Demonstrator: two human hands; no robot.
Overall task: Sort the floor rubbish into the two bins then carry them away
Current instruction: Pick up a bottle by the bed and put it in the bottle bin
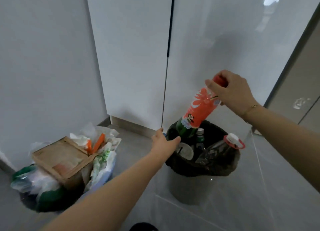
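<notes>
paper bin [52, 192] left | bottle bin [190, 187] right | cupboard [135, 48] behind

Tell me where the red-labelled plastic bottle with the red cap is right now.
In the head view, right of centre: the red-labelled plastic bottle hangs tilted from the right hand, its base entering the grey bin with the black liner.

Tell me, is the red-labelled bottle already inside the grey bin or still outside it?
Partly in. The right hand grips the red-labelled bottle by its cap, tilted, its base dipping among bottles inside the grey bin.
</notes>
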